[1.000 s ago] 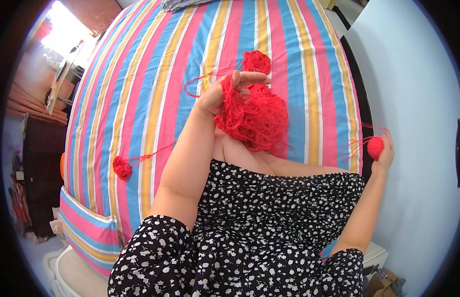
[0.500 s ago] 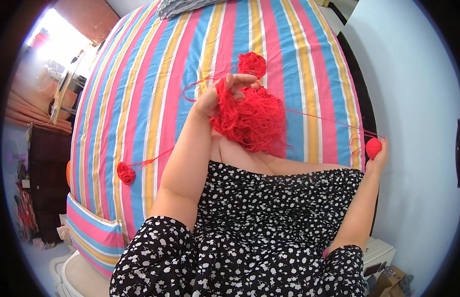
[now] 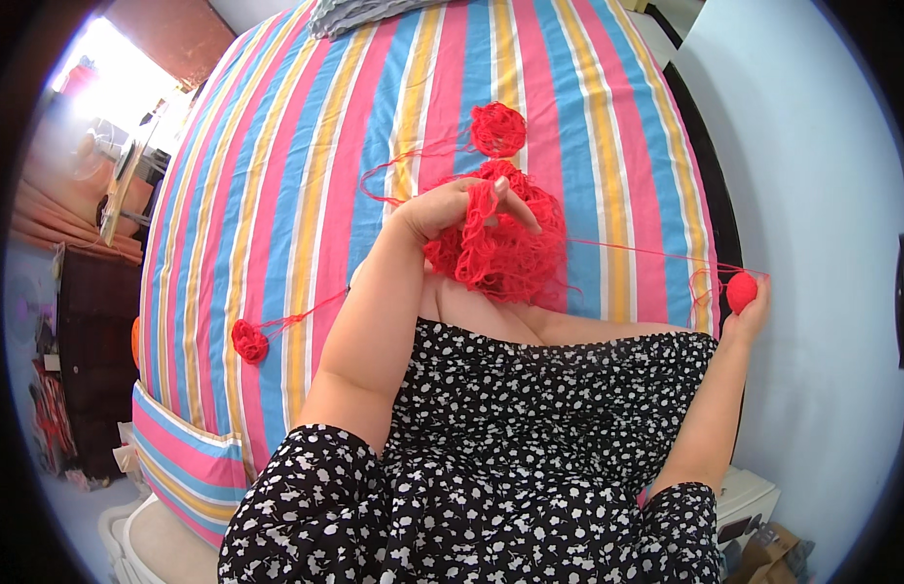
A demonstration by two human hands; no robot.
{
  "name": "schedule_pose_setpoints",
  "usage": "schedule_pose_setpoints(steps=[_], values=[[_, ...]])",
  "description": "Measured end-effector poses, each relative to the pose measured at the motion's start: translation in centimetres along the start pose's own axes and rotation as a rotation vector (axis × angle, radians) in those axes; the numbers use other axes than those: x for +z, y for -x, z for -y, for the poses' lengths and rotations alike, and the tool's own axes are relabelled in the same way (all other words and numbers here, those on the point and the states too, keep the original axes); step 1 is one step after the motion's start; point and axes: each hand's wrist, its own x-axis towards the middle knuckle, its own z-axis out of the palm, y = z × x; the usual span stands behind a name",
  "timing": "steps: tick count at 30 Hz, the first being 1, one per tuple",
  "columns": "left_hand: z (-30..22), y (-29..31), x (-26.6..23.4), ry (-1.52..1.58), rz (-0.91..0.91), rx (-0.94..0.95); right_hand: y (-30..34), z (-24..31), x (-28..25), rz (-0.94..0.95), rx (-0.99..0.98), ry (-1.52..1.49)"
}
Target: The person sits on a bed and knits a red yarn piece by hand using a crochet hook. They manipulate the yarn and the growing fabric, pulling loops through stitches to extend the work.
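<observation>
A big loose tangle of red yarn (image 3: 515, 258) lies before my crossed legs on the striped bed. My left hand (image 3: 466, 206) is closed on a bunch of its strands, lifting them at the tangle's near-left side. Far out to the right, my right hand (image 3: 752, 310) grips a small, tightly wound red yarn ball (image 3: 741, 292). One strand runs taut from the tangle across to that ball, and a few slack loops hang beside it. Just beyond the tangle sits a smaller red yarn bundle (image 3: 498, 129). Another little red bundle (image 3: 248, 342) rests to the left, trailing strands toward my left forearm.
The striped bedsheet (image 3: 306, 195) spreads under everything. A grey folded cloth (image 3: 364, 14) lies at the far edge. Close on the right stands a pale blue wall (image 3: 812, 195). A striped pillow (image 3: 189, 462) is at the lower left, and a white cabinet (image 3: 749, 501) stands at the lower right.
My left hand has shifted right and slightly nearer, its fingers now pointing down over the tangle with strands in them. My right hand with the ball has moved very slightly right.
</observation>
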Motion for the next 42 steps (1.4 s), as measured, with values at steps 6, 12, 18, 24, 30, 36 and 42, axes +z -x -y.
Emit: schedule_pose_setpoints(steps=[6, 12, 18, 24, 30, 36, 42], values=[[0.7, -1.1, 0.1, -0.048, 0.135, -0.137, 0.6, 0.8, 0.2, -0.023, -0.024, -0.016], [1.4, -1.6, 0.2, -0.208, 0.145, -0.233, 1.1, 1.2, 0.5, -0.042, -0.048, -0.064], [2.1, -2.8, 1.3, -0.442, 0.197, -0.201, -1.9, -0.8, -2.4, 0.070, -0.081, -0.101], [0.8, -2.9, 4.0, -0.698, -0.058, -0.335, -1.1, -0.2, -2.3, 0.003, -0.036, -0.216], [0.3, -2.6, 4.2, -0.483, -0.145, -0.020, 0.3, 0.0, -0.9, 0.088, 0.504, -0.191], [-0.2, -2.3, 3.4, -0.386, -0.098, 0.067, 6.0, 2.9, 5.6, 0.502, 0.774, -0.245], [0.0, -2.2, 3.6, -0.354, -0.090, 0.080, 13.5, 1.8, 13.5, 0.934, 0.804, -0.162]])
